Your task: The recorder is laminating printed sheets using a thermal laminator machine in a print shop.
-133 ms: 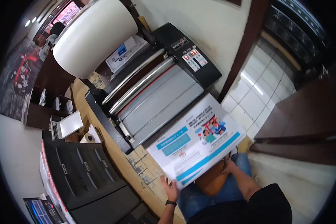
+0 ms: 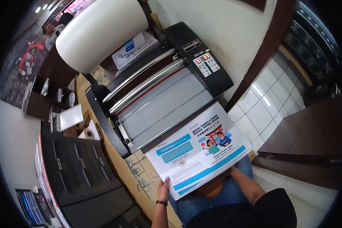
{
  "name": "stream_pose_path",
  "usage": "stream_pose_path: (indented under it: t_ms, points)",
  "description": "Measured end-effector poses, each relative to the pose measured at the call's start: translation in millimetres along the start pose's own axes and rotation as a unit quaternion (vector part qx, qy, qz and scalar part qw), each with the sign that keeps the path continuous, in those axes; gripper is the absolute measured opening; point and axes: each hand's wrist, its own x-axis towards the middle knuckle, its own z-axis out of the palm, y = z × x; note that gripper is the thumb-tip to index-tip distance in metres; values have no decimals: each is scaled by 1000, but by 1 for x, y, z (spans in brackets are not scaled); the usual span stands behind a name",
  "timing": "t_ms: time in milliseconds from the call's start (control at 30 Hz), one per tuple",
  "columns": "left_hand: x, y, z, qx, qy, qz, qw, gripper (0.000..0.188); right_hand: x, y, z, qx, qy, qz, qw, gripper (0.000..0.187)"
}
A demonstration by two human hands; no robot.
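A stack of white printed cover sheets (image 2: pixel 201 167) with blue bands and a cartoon drawing lies tilted above my lap. Its far edge meets the front of a roller laminating machine (image 2: pixel 167 100). My left hand (image 2: pixel 163 190) grips the stack's near left corner, thumb at the edge and the fingers partly hidden. Under the near right edge, my right hand (image 2: pixel 231 170) is almost wholly covered by the sheets, so its fingers do not show.
Above the machine's rollers hangs a big roll of white film (image 2: pixel 102 34). A lit control panel (image 2: pixel 206 64) sits on its right. Black drawer-like units (image 2: pixel 76 163) stand at left, beside a small paper roll (image 2: pixel 86 133). A brown door (image 2: pixel 296 136) is at right; a person (image 2: pixel 51 34) is far left.
My left hand has closed from spread fingers beside the stack onto its corner. The sheets have shifted slightly left and down, and my right hand is now more hidden beneath them. The view has shifted slightly.
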Motion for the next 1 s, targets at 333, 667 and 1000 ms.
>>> stream_pose_path:
  t_ms: [333, 667, 1000]
  points:
    - [6, -5, -11, 46, 57, 49, 996, 46, 119, 46, -141, 82, 99, -81, 988, 83]
    - [-5, 3, -11, 9, 36, 50, 998, 53, 141, 79, -181, 234, 117, -85, 961, 64]
    - [-9, 30, -17, -110, -24, -12, 994, 50, 73, 88, -151, 450, 88, -56, 887, 46]
